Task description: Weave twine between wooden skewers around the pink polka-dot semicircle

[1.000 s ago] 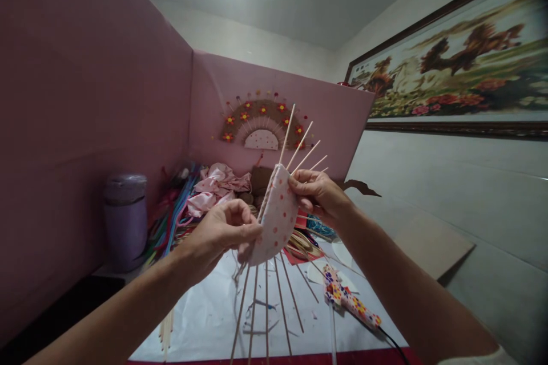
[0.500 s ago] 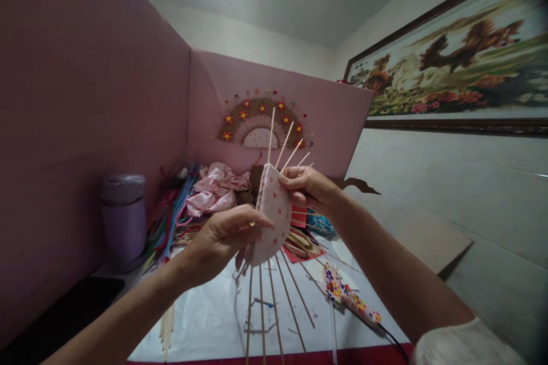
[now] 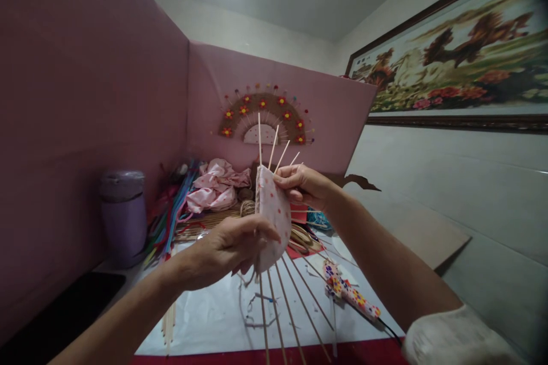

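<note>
A half-round piece covered in pale pink dotted fabric (image 3: 274, 211) is held up between both hands, its straight edge turned to the left. Thin wooden sticks (image 3: 272, 147) poke out above it, and longer ones fan out below over the table. My left hand (image 3: 237, 242) pinches the lower left part, thumb on the dotted face, other fingers partly hidden behind. My right hand (image 3: 306, 184) grips the upper right edge near the sticks, its thumb on the fabric.
On the pink board hangs a brown fan with flowers (image 3: 262, 104). Crumpled dotted fabric (image 3: 216, 188), colored stems (image 3: 173, 217) and a lilac bin (image 3: 123, 217) lie left. A flower-patterned glue gun (image 3: 351, 293) with a cord rests right on the white sheet (image 3: 205, 319).
The dotted piece has turned slightly, its upper sticks shifting left and its lower sticks swinging right. My left hand has slid a little right and down along the piece.
</note>
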`<state>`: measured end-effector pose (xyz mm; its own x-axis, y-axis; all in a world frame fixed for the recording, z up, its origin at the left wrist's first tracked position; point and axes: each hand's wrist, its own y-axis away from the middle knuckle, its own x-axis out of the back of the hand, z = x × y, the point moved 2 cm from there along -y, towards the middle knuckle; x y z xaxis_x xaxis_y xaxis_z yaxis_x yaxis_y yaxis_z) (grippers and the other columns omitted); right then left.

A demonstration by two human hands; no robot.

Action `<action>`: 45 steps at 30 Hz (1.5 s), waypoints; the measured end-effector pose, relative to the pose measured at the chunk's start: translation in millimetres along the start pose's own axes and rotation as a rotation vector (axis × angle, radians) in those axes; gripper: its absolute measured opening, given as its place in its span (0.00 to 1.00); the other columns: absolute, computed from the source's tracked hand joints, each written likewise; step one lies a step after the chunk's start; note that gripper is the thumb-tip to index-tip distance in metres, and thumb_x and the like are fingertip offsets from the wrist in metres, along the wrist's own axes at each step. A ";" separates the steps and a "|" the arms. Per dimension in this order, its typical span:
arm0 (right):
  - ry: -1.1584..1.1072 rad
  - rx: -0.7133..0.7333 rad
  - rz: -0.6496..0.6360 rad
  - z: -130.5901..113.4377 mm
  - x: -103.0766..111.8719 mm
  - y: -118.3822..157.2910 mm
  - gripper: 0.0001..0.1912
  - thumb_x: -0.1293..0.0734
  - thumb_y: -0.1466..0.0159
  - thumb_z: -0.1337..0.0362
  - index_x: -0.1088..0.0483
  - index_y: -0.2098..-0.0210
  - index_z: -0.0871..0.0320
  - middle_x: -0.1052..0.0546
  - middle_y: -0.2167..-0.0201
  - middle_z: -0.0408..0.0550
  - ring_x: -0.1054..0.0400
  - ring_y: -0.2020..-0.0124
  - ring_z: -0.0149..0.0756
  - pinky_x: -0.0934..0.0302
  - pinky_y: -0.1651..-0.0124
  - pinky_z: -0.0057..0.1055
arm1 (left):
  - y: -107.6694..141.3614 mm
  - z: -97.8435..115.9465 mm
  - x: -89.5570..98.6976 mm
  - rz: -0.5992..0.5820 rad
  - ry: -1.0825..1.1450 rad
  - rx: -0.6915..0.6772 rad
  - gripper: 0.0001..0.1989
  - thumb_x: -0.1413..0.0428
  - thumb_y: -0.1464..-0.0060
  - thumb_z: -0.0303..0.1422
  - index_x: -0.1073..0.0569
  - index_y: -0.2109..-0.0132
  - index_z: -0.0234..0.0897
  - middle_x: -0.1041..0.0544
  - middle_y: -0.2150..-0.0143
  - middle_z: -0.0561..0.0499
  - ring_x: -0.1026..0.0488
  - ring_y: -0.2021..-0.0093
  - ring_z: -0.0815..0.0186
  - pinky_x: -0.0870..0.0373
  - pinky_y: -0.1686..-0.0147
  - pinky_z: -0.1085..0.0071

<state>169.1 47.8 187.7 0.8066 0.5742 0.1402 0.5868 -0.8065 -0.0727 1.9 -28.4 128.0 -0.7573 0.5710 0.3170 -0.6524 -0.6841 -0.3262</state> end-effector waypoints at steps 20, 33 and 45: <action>0.132 0.867 1.085 -12.9 -6.5 103.6 0.04 0.39 0.42 0.66 0.33 0.69 0.58 0.34 0.86 0.39 0.42 0.88 0.25 0.52 0.87 0.23 | -37.0 -14.2 28.1 0.568 0.316 -0.139 0.08 0.42 0.55 0.34 0.31 0.70 0.33 0.30 0.84 0.55 0.35 0.88 0.71 0.39 0.90 0.77; -0.082 0.417 0.680 92.8 -75.3 51.6 0.14 0.36 0.42 0.62 0.36 0.56 0.56 0.31 0.54 0.50 0.37 0.52 0.37 0.43 0.49 0.35 | -56.6 -18.0 6.6 0.737 0.573 -0.128 0.06 0.41 0.57 0.30 0.32 0.71 0.32 0.30 0.83 0.56 0.39 0.88 0.77 0.49 0.91 0.82; -0.565 0.298 0.614 96.6 -74.1 6.0 0.14 0.32 0.47 0.56 0.38 0.72 0.60 0.50 0.88 0.30 0.63 0.88 0.18 0.67 0.86 0.19 | -54.3 -40.0 5.2 0.864 0.560 -0.092 0.07 0.40 0.59 0.30 0.31 0.73 0.31 0.33 0.86 0.58 0.43 0.90 0.78 0.49 0.92 0.82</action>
<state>119.7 14.1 81.5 0.8536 0.0999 -0.5112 -0.0304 -0.9702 -0.2403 32.1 29.9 111.8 -0.8591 0.0463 -0.5098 0.1392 -0.9372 -0.3198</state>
